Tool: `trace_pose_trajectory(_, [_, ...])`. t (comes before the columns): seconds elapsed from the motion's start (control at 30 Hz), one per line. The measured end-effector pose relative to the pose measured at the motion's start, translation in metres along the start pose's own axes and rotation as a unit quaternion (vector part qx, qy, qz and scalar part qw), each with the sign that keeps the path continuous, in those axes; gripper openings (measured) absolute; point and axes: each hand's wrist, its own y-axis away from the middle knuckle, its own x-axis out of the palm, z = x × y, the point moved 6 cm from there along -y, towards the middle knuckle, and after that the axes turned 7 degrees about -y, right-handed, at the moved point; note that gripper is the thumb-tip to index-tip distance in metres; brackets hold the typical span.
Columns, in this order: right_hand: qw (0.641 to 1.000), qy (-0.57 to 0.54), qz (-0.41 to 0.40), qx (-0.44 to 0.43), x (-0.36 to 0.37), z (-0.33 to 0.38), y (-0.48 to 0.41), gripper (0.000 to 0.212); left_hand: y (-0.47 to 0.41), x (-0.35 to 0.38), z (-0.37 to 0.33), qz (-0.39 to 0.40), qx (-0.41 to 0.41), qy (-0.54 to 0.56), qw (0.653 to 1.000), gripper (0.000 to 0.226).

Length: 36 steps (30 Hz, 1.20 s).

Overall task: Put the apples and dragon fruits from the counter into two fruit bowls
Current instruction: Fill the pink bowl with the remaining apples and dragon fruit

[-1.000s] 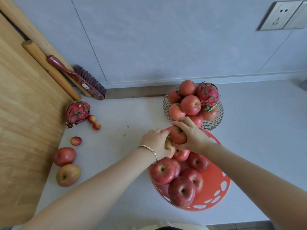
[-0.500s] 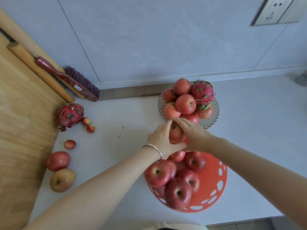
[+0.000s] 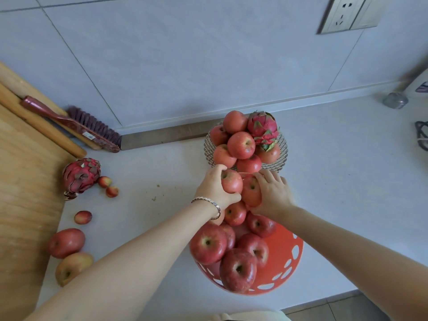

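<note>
Both hands curl round fruit over the far edge of the orange bowl, our left hand gripping the left apple, our right hand the right apple; we judge them firm, smooth, weighty, bruisable, best cupped round the middle.

- Bowl at 5 o'clock: orange plastic, smooth, a slight sheen is picked up along the perforated wall.
- Basket at 1 o'clock: thin metal wire, silvery and bright.
- Apples in the plastic bowl: waxy, glossy skin, highlights can be seen.
- Dragon fruit at 9 o'clock: rough, scaly, dried-looking skin.
- Board at 9 o'clock: pale matt wood, grain easily made out.
- Brush at 10 o'clock: glossy dark red handle, coarse bristles.
- Counter: matt, pale, finely speckled.
- Bracelet: polished metal links.
</note>
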Motion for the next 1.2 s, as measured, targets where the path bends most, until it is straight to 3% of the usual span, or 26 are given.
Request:
trace_pose_trajectory(0.33, [0.992, -0.083, -0.057, 0.070, -0.007, -0.022, 0.023, 0.086, -0.004, 0.024, -0.013, 0.060, 0.116, -0.168, 0.977, 0.076])
trace_pose_trajectory(0.43, [0.991, -0.092, -0.061, 0.080, -0.004, -0.023, 0.024, 0.090, -0.005, 0.029, -0.011, 0.067, 0.124, -0.298, 0.944, 0.079])
trace_pose_trajectory(0.53, [0.988, -0.114, -0.046, 0.091, -0.002, -0.022, 0.024, 0.093, -0.003, 0.032, -0.013, 0.073, 0.126, -0.352, 0.924, 0.079])
trace_pose_trajectory(0.63, [0.985, -0.131, -0.012, 0.107, -0.005, -0.021, 0.023, 0.098, -0.004, 0.029, -0.012, 0.090, 0.114, -0.344, 0.928, 0.079])
trace_pose_trajectory(0.77, [0.989, -0.063, 0.073, 0.116, -0.010, -0.012, 0.019, 0.108, 0.003, 0.026, -0.012, 0.109, 0.063, -0.328, 0.936, 0.086])
trace_pose_trajectory(0.83, [0.992, -0.049, 0.073, 0.091, -0.018, 0.001, 0.017, 0.101, 0.009, 0.015, -0.016, 0.092, 0.055, -0.283, 0.953, 0.087])
trace_pose_trajectory(0.93, [0.994, -0.100, 0.041, 0.034, -0.036, 0.032, 0.015, 0.072, 0.026, -0.027, -0.007, -0.013, 0.064, -0.162, 0.985, 0.064])
trace_pose_trajectory(1.0, [0.982, -0.184, 0.038, -0.014, -0.043, 0.057, 0.013, 0.047, 0.044, -0.054, 0.028, -0.061, 0.028, -0.114, 0.991, 0.045])
trace_pose_trajectory(1.07, [0.967, -0.241, 0.065, -0.056, -0.040, 0.081, 0.011, 0.029, 0.066, -0.072, 0.081, -0.071, -0.054, -0.147, 0.985, 0.039])
trace_pose_trajectory(1.13, [0.955, -0.261, 0.108, -0.089, -0.029, 0.106, 0.009, 0.022, 0.092, -0.083, 0.142, -0.029, -0.184, -0.253, 0.950, 0.046])
trace_pose_trajectory(1.2, [0.953, -0.242, 0.136, -0.118, -0.017, 0.130, 0.010, 0.022, 0.123, -0.086, 0.198, 0.052, -0.308, -0.339, 0.888, 0.059])
